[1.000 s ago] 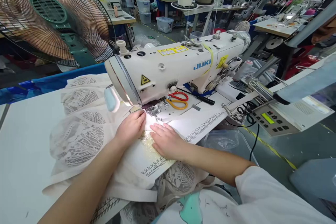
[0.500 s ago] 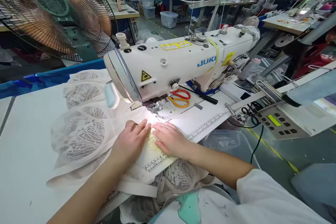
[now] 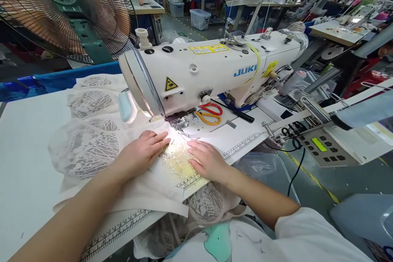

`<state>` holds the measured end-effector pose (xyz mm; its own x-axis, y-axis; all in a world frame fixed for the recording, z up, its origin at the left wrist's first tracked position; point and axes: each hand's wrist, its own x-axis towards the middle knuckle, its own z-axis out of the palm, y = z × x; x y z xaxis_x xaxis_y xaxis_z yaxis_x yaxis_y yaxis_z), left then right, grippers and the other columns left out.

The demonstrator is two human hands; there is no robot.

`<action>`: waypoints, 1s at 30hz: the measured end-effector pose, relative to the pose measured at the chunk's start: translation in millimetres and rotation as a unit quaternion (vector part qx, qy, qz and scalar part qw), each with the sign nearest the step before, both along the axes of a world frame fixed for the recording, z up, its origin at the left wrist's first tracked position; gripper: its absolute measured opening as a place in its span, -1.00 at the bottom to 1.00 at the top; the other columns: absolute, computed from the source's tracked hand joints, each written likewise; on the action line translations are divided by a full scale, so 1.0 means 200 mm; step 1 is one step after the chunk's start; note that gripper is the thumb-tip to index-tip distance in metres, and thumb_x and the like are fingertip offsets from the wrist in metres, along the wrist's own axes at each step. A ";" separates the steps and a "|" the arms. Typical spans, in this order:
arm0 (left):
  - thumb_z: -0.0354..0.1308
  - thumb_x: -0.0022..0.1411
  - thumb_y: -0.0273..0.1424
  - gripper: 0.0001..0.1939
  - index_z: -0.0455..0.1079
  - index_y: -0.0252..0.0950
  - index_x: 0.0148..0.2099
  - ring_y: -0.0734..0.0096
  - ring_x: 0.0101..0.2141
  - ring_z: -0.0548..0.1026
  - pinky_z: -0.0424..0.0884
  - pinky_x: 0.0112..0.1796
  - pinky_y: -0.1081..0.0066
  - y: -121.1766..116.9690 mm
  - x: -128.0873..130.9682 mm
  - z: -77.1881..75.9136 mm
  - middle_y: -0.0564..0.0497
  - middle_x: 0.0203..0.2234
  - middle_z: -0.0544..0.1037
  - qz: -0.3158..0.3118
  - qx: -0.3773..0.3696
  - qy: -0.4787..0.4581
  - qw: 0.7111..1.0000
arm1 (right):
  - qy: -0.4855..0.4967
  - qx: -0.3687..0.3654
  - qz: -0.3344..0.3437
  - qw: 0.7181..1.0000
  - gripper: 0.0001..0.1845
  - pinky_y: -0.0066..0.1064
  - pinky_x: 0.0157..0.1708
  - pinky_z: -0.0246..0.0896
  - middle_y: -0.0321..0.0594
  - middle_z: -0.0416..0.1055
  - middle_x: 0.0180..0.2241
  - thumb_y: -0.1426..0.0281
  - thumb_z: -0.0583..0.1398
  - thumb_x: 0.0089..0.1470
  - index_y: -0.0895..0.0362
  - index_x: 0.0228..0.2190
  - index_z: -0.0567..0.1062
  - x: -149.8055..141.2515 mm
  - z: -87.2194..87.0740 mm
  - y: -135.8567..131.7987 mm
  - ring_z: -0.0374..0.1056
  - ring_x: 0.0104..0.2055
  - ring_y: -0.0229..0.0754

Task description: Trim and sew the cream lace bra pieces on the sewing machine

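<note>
My left hand (image 3: 141, 151) lies flat, fingers stretched out, on the white lace fabric (image 3: 89, 147) just in front of the needle area (image 3: 181, 125) of a white JUKI sewing machine (image 3: 208, 73). My right hand (image 3: 208, 160) lies flat on the table to the right of a yellowish lace patch (image 3: 178, 161), fingers together and pointing at the needle. The patch shows between the two hands under the machine's lamp. Both hands hold nothing; they press the cloth down.
Red and orange scissors (image 3: 209, 114) and a black pen (image 3: 236, 112) lie on the machine bed. A control panel (image 3: 322, 147) sits at the right. A large fan (image 3: 66, 10) stands at the back left. Printed rulers (image 3: 242, 149) edge the white table (image 3: 21, 163).
The hands have slid apart along the cloth, the left one leftward and the right one rightward, so the yellowish lace patch between them now shows. The view has tilted down a little.
</note>
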<state>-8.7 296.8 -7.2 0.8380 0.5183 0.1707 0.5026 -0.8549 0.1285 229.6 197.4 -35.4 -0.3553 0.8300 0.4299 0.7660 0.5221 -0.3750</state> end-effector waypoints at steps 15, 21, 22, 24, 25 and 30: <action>-0.33 0.32 -0.18 -0.43 0.39 -0.20 0.12 0.06 -0.04 0.42 0.37 -0.02 0.07 0.13 -0.02 0.02 -0.07 0.09 0.44 0.059 -0.017 0.069 0.996 | 0.017 -0.031 0.006 0.999 -0.71 -0.19 0.05 0.25 0.05 0.43 0.00 0.38 0.10 0.12 0.26 -0.18 0.50 -0.01 0.00 0.01 0.34 0.06 -0.03; -0.29 0.30 -0.20 -0.46 0.41 -0.19 0.10 0.08 -0.05 0.44 0.36 0.00 0.08 0.15 -0.02 0.02 -0.07 0.06 0.47 0.072 0.006 0.074 0.995 | 0.037 -0.017 0.007 0.999 -0.71 -0.19 0.06 0.21 0.06 0.41 0.00 0.39 0.10 0.13 0.26 -0.15 0.48 -0.03 0.03 -0.01 0.29 0.07 -0.03; -0.29 0.30 -0.20 -0.46 0.41 -0.20 0.10 0.08 -0.05 0.44 0.36 0.00 0.08 0.15 -0.02 0.02 -0.07 0.06 0.47 0.074 0.009 0.078 0.994 | 0.041 -0.011 0.011 0.999 -0.72 -0.20 0.04 0.22 0.04 0.42 -0.02 0.39 0.09 0.14 0.25 -0.16 0.47 -0.05 0.04 -0.02 0.29 0.05 -0.04; -0.29 0.31 -0.22 -0.46 0.40 -0.21 0.10 0.07 -0.03 0.43 0.36 0.00 0.08 0.14 -0.01 0.02 -0.07 0.07 0.46 0.079 0.016 0.085 0.993 | 0.034 -0.014 0.046 0.998 -0.74 -0.23 -0.06 0.26 -0.02 0.45 -0.13 0.36 0.12 0.13 0.23 -0.18 0.47 -0.10 0.08 -0.06 0.32 -0.07 -0.07; -0.28 0.30 -0.22 -0.47 0.41 -0.22 0.10 0.06 -0.02 0.43 0.36 0.00 0.09 0.13 -0.01 0.02 -0.08 0.08 0.45 0.084 0.020 0.089 0.992 | 0.016 -0.026 0.072 0.997 -0.74 -0.25 -0.13 0.28 -0.06 0.46 -0.20 0.32 0.14 0.12 0.22 -0.20 0.48 -0.13 0.10 -0.08 0.33 -0.15 -0.09; -0.23 0.27 -0.34 -0.51 0.41 -0.32 0.07 0.02 0.07 0.36 0.32 0.05 0.05 0.04 -0.05 0.06 -0.16 0.12 0.40 0.132 0.050 0.107 0.984 | -0.159 -0.091 0.122 0.976 -0.74 -0.31 -0.36 0.23 -0.12 0.41 -0.35 0.24 0.21 0.08 0.20 -0.30 0.47 -0.24 0.15 -0.14 0.30 -0.31 -0.09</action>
